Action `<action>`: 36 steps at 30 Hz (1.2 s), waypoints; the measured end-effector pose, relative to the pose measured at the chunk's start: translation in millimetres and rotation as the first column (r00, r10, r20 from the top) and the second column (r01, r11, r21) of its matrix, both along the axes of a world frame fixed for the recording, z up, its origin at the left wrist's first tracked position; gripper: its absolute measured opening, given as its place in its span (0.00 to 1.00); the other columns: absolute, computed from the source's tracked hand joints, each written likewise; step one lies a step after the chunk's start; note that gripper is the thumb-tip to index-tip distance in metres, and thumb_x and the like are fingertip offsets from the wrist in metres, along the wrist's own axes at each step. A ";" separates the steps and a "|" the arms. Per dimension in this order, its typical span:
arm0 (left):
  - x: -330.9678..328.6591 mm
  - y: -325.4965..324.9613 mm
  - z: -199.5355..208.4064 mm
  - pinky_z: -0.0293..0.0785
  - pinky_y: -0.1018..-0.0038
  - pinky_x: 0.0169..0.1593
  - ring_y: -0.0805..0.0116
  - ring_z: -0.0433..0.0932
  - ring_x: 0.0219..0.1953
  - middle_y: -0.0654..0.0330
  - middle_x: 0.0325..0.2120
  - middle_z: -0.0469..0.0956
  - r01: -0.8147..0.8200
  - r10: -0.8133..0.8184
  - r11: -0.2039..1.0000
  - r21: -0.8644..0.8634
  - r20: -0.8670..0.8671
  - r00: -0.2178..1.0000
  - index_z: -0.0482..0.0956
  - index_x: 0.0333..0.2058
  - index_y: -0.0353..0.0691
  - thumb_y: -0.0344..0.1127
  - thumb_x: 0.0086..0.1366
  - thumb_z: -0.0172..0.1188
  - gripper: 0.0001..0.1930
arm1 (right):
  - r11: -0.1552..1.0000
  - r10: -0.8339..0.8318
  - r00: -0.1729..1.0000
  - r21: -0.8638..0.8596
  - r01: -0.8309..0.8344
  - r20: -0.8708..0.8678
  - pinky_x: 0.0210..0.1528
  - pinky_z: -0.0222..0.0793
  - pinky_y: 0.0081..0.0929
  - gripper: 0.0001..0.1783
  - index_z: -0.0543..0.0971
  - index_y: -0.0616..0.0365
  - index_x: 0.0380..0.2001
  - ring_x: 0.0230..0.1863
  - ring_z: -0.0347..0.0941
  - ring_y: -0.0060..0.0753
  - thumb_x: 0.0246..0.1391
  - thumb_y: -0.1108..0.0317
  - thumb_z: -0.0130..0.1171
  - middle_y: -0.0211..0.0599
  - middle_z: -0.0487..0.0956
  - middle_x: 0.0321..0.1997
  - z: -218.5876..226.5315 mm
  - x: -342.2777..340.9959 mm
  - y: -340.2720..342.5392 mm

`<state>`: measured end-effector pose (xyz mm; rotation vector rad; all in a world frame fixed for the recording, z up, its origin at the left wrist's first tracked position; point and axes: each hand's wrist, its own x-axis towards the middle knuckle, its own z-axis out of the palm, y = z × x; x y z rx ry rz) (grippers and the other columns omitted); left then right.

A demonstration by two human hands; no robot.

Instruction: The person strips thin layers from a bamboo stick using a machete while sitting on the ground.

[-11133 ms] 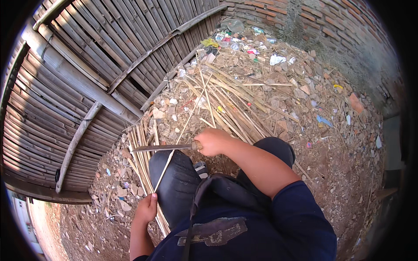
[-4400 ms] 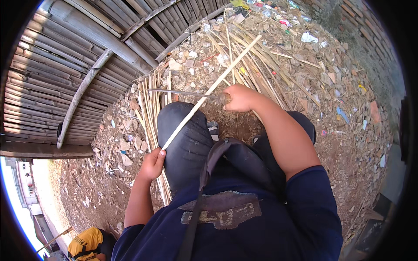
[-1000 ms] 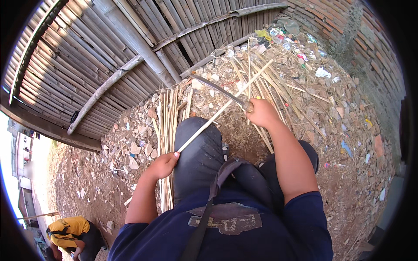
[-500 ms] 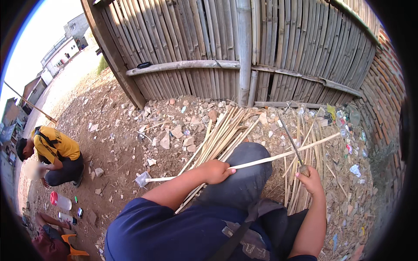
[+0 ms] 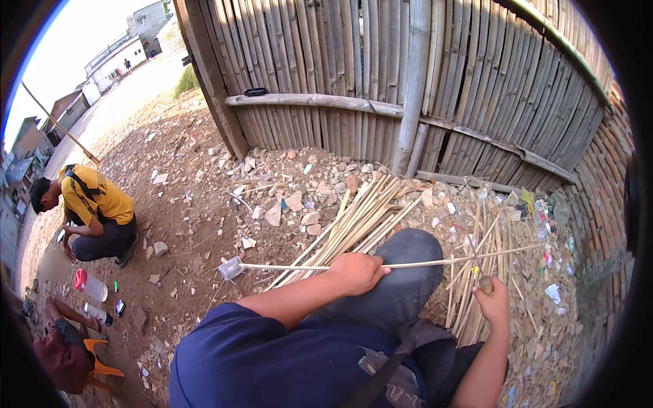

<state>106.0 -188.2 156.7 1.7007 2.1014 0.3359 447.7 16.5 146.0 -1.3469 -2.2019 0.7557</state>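
A long, thin bamboo strip (image 5: 415, 264) lies across my raised knee (image 5: 411, 248). My left hand (image 5: 358, 273) is closed around it on the near side of the knee. To the right, my right hand (image 5: 492, 299) grips the handle of a knife (image 5: 485, 283). Its narrow blade points away from me and crosses the strip right of the knee; whether it touches the strip I cannot tell. Beyond the knee, a pile of split bamboo strips (image 5: 360, 214) lies on the ground, and more loose strips (image 5: 500, 234) lie on the right, partly under the knife.
A bamboo fence (image 5: 306, 61) stands ahead, a brick wall (image 5: 605, 177) at right. Rubble and litter (image 5: 292, 202) cover the ground. On the left, a person in yellow (image 5: 102, 197) squats near a red-lidded container (image 5: 92, 285); another person (image 5: 61, 347) sits on an orange stool (image 5: 102, 367).
The strip has turned in my left hand and looks narrower. My knife blade has tipped lower and now crosses the strip farther along. The whole view has shifted slightly.
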 end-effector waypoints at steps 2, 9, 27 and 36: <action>7.3 3.4 7.1 0.77 0.48 0.47 0.41 0.83 0.41 0.44 0.34 0.84 0.003 -0.003 1.000 -0.011 -0.029 1.000 0.79 0.40 0.39 0.57 0.77 0.42 0.26 | 1.000 -0.005 0.998 0.023 0.004 0.064 0.38 0.71 0.40 0.16 0.80 0.65 0.33 0.29 0.76 0.46 0.48 0.65 0.72 0.49 0.80 0.28 13.0 -0.6 -11.3; 34.0 15.7 5.9 0.78 0.48 0.43 0.40 0.84 0.38 0.42 0.33 0.84 -0.015 0.018 1.000 0.020 -0.110 0.994 0.80 0.40 0.38 0.57 0.77 0.43 0.26 | 0.997 -0.057 0.986 0.061 0.048 0.156 0.40 0.74 0.48 0.14 0.82 0.59 0.36 0.37 0.80 0.61 0.49 0.62 0.70 0.54 0.83 0.32 6.8 4.5 -9.4; 22.3 40.5 -42.7 0.78 0.45 0.35 0.39 0.82 0.28 0.46 0.24 0.82 0.023 0.011 0.993 0.120 -0.283 0.959 0.74 0.33 0.41 0.53 0.76 0.50 0.21 | 0.991 0.105 0.924 -0.111 -0.068 0.368 0.50 0.77 0.48 0.22 0.82 0.55 0.48 0.44 0.81 0.59 0.47 0.64 0.63 0.56 0.84 0.41 -16.6 -12.6 18.2; 11.6 39.9 -41.7 0.78 0.47 0.33 0.40 0.82 0.27 0.46 0.22 0.81 0.043 -0.016 0.994 0.096 -0.272 0.962 0.73 0.33 0.41 0.53 0.76 0.50 0.20 | 0.988 -0.008 0.968 -0.150 0.047 0.249 0.50 0.77 0.46 0.25 0.82 0.60 0.50 0.44 0.82 0.58 0.48 0.64 0.63 0.57 0.84 0.40 -44.0 -11.0 31.4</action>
